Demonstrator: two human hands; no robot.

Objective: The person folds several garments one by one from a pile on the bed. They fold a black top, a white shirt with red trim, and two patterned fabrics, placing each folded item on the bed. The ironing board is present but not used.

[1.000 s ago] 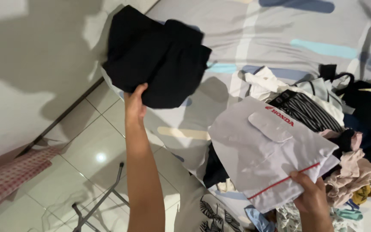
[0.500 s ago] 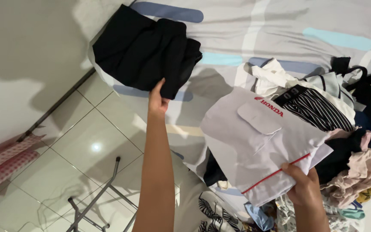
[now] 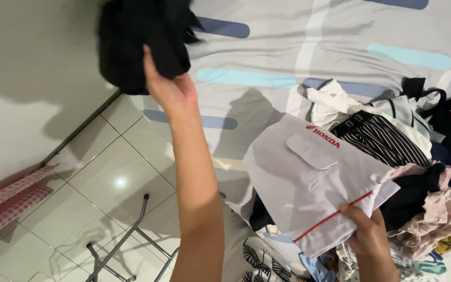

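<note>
My left hand [image 3: 169, 86] grips a bundle of folded black clothes [image 3: 137, 36] and holds it raised at the top left, over the corner of the bed. My right hand [image 3: 367, 232] clasps the lower edge of a folded white shirt [image 3: 314, 183] with a chest pocket and a red stripe. The shirt sits above a heap of unfolded laundry [image 3: 418, 156] on the right of the bed.
The bed carries a grey sheet [image 3: 288, 47] with blue and teal bars. A white tiled floor [image 3: 95, 183] lies to the left, with a metal folding frame [image 3: 126, 240] on it and a red checked cloth [image 3: 6, 203] by the wall.
My left hand has lifted the black bundle off the bed corner and swung it up and left. My right hand and the white shirt have barely shifted.
</note>
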